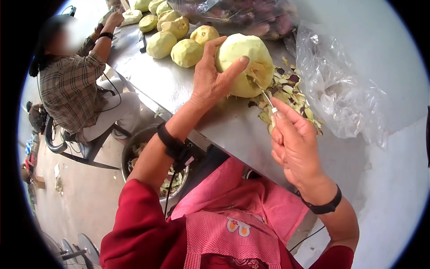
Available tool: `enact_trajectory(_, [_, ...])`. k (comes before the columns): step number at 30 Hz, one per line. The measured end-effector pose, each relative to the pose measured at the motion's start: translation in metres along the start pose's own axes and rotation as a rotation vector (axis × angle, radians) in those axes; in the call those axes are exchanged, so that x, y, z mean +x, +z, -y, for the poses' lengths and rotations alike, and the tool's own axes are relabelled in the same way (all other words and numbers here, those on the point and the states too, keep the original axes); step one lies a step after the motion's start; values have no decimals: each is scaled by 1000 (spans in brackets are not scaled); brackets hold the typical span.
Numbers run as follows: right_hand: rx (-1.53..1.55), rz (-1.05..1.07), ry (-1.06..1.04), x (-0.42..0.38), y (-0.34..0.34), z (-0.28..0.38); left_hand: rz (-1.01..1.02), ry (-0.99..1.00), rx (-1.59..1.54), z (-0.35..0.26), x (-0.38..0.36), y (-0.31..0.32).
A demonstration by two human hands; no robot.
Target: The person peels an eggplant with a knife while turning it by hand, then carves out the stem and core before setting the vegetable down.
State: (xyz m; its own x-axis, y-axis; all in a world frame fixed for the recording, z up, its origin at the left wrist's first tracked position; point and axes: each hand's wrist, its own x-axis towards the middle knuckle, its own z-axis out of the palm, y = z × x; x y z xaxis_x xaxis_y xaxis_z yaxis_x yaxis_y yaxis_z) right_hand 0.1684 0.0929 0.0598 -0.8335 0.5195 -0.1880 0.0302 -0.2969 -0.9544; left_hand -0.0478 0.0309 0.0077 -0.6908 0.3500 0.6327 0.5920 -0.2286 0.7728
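A large pale-green peeled round eggplant (242, 56) is held over the metal table, gripped by my left hand (215, 74) with thumb and fingers spread around its side. Its lower right face has a brownish, cut-in hollow. My right hand (293, 139) is closed around a small knife (274, 109) with a pale handle. The thin blade points up and left, its tip in the hollow. Under and beside the eggplant lies a heap of purple-and-pale peelings (289, 87). Several other peeled eggplants (187, 53) sit just beyond my left hand.
A clear plastic bag (336, 89) lies crumpled at the right, and a bag of purple eggplants (251, 18) stands behind. Below the edge of the table (163, 85) is a metal basin (127, 150) with peelings. A seated person (74, 85) works at the left.
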Motion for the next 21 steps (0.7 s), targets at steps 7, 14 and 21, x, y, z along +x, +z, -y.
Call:
enact_trajectory(7, [99, -10, 47, -11, 0, 7, -26, -104, -71, 14, 1, -11])
enact_trajectory(14, [-539, 46, -267, -15, -31, 5, 9, -165, -83, 14, 8, -20])
enact_trajectory(21, [-1021, 284, -246, 0, -41, 35, 138, -197, 42, 12, 19, -31])
